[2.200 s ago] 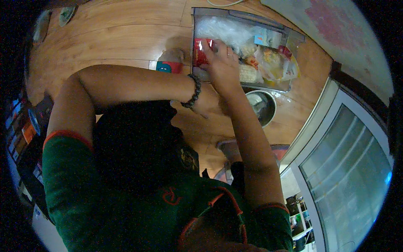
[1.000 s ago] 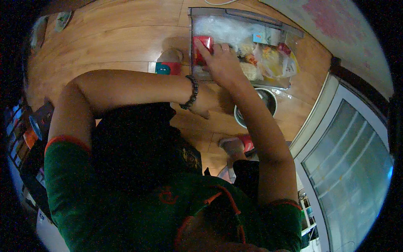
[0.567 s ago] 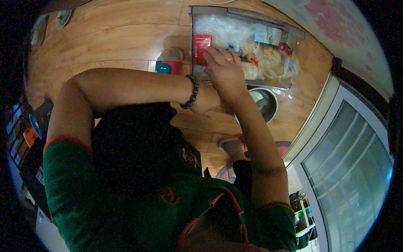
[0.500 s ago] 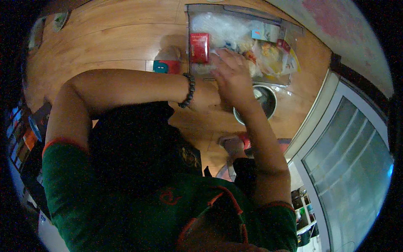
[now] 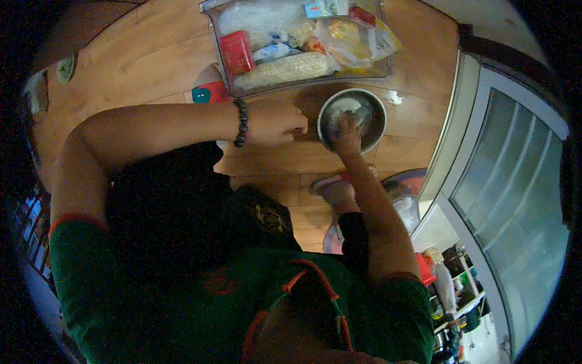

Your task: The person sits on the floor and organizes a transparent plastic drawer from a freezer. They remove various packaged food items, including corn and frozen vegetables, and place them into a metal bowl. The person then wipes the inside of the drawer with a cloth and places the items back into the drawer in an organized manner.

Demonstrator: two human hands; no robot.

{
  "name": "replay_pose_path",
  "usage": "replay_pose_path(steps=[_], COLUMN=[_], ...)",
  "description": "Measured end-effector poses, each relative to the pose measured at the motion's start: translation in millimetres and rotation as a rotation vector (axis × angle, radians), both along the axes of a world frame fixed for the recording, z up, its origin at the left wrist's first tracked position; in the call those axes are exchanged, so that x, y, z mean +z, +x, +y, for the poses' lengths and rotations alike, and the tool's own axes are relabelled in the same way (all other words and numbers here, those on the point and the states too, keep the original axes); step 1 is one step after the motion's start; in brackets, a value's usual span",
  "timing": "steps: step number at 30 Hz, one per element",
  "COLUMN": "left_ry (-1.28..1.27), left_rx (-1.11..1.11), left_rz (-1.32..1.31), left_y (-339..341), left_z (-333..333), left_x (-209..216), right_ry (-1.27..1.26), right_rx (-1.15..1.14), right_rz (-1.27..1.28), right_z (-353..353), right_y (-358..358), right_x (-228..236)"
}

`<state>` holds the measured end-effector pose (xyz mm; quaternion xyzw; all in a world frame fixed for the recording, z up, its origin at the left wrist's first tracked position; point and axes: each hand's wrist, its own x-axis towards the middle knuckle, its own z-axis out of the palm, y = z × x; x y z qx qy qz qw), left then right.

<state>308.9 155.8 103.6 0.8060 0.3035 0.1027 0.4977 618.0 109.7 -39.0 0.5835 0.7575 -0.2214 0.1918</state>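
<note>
My right hand (image 5: 347,139) dips into a round metal bowl (image 5: 381,134) on the wooden floor. Its fingers point down, somewhat apart, among greyish-white contents that are too blurred to name. My left hand (image 5: 273,122), with a dark bead bracelet (image 5: 241,123) on its wrist, is held closed to the left of the bowl, apart from it. Whether anything is inside its curled fingers is hidden. Just beyond both hands lies a clear plastic bin (image 5: 239,92), holding a pale corn cob (image 5: 288,70), a red box (image 5: 236,53) and several plastic bags (image 5: 267,21).
My foot (image 5: 339,191) in a slipper is below the bowl. The other foot's teal and red slipper (image 5: 206,93) shows left of the bin. A frosted sliding door (image 5: 515,158) stands at the right, beside cluttered shelves (image 5: 464,291).
My right hand has gone from above the bin down into the bowl. My left hand, which was partly behind it, now shows by itself. The view has shifted, with the bin higher up.
</note>
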Motion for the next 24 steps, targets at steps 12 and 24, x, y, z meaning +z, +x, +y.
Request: replay_pose_path(steps=[12,24], left_ry=[-0.165,-1.119], left_rx=[-0.357,1.094], left_rz=[0.382,-0.139], left_y=[25.6,192.5], left_z=[4.5,-5.8], left_x=[50.4,-176.6], right_ry=[0.309,0.302], right_rx=[-0.108,-0.622], right_rz=[0.031,0.653], right_z=[-9.4,-3.9], right_y=[-2.8,-10.7], right_x=[-9.8,68.0])
